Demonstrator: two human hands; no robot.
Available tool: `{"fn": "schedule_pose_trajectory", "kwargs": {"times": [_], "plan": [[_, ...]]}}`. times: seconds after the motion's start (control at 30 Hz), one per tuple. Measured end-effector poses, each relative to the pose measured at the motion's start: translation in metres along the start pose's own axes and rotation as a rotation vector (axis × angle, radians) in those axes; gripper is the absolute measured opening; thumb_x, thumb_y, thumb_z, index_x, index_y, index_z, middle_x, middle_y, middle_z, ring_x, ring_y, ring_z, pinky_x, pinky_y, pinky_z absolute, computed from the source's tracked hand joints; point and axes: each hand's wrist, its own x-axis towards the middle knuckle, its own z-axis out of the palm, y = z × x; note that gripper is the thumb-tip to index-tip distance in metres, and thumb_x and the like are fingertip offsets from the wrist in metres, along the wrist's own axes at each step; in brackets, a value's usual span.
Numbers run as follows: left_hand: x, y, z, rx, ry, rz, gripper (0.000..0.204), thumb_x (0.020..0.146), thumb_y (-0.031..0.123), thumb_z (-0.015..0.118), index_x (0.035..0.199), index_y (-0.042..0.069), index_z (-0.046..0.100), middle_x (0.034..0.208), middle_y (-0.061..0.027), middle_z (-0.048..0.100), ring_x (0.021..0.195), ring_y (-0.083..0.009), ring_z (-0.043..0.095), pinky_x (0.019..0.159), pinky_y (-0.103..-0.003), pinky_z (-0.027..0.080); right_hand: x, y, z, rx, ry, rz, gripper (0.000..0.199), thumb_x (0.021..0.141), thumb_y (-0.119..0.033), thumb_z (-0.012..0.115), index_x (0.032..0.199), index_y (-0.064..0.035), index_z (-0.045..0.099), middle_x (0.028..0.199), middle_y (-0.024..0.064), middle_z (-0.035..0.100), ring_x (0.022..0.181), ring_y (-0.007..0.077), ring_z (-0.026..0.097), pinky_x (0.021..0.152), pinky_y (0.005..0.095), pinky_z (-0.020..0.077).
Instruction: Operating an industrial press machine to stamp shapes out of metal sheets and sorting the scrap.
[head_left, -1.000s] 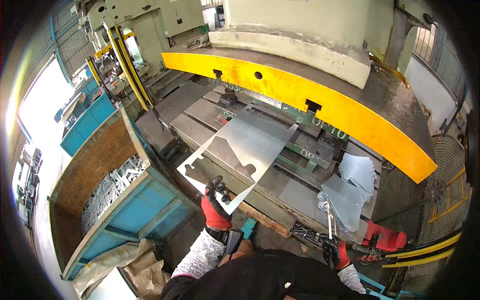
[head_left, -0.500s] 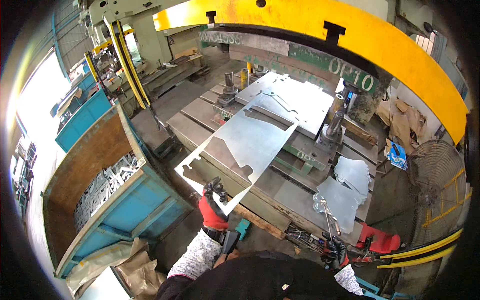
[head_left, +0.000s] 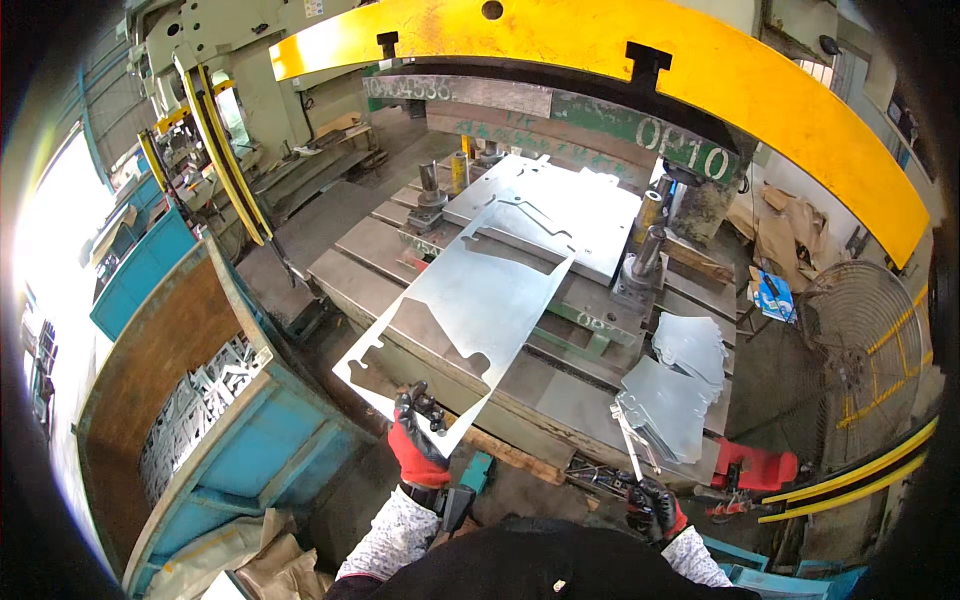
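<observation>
My left hand [head_left: 418, 440], in a red and black glove, grips the near edge of a cut sheet-metal blank [head_left: 470, 300]. The blank slopes up from my hand, its far end resting on the press die block [head_left: 560, 205] under the yellow press beam [head_left: 620, 60]. My right hand [head_left: 655, 505], also gloved, is low at the right. It holds a thin metal rod tool [head_left: 628, 450] that points up toward a stack of cut metal parts [head_left: 675, 390].
A blue bin [head_left: 200, 420] with several metal offcuts stands at my left. Yellow-black posts [head_left: 225, 150] rise behind it. A wire-guard fan [head_left: 860, 340] and a red object [head_left: 760, 465] are at the right. Cardboard lies beyond the press.
The press beam has risen toward the top of the view, exposing the die block. The blank has moved forward onto the die. Both hands keep their grips.
</observation>
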Motion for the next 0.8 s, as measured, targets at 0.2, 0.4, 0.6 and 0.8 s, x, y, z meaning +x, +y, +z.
{"fn": "schedule_pose_trajectory", "kwargs": {"times": [0.2,0.4,0.6,0.8], "plan": [[0.002,-0.003,-0.004,0.051,0.018,-0.005,0.033,0.09,0.031,0.041,0.1,0.002,0.053,0.07,-0.0016,0.048,0.052,-0.0094,0.04,0.044,-0.022,0.032,0.003,0.01,-0.01,0.006,-0.064,-0.026,0.014,0.086,-0.021,0.047,0.089,-0.008,0.051,0.057,-0.0014,0.044,0.042,0.0091,0.037,0.036,0.022,0.0299],[0.006,-0.006,-0.008,0.069,0.109,-0.046,0.034,0.091,0.032,0.04,0.099,0.002,0.054,0.068,-0.0006,0.046,0.05,-0.0091,0.039,0.043,-0.022,0.033,-0.004,0.01,0.022,-0.054,0.054,-0.024,0.012,0.087,-0.021,0.046,0.081,-0.011,0.05,0.057,-0.0023,0.044,0.042,0.0097,0.039,0.035,0.0231,0.0289],[0.001,-0.003,-0.006,0.126,0.065,0.021,0.034,0.091,0.032,0.041,0.1,0.002,0.054,0.067,0.0011,0.044,0.052,-0.0076,0.039,0.045,-0.022,0.032,-0.004,0.024,0.014,-0.048,0.142,-0.056,0.018,0.086,-0.023,0.046,0.075,-0.0086,0.047,0.054,-0.001,0.041,0.041,0.0081,0.037,0.036,0.0216,0.0286],[0.002,-0.003,-0.008,0.105,0.074,0.061,0.04,0.09,0.033,0.043,0.106,-0.002,0.055,0.063,0.0001,0.047,0.05,-0.0098,0.043,0.046,-0.024,0.036,-0.004,0.024,0.02,-0.097,0.096,-0.038,0.023,0.087,-0.024,0.046,0.067,-0.011,0.044,0.051,-0.0013,0.038,0.04,0.0088,0.035,0.037,0.0225,0.0286]]}}
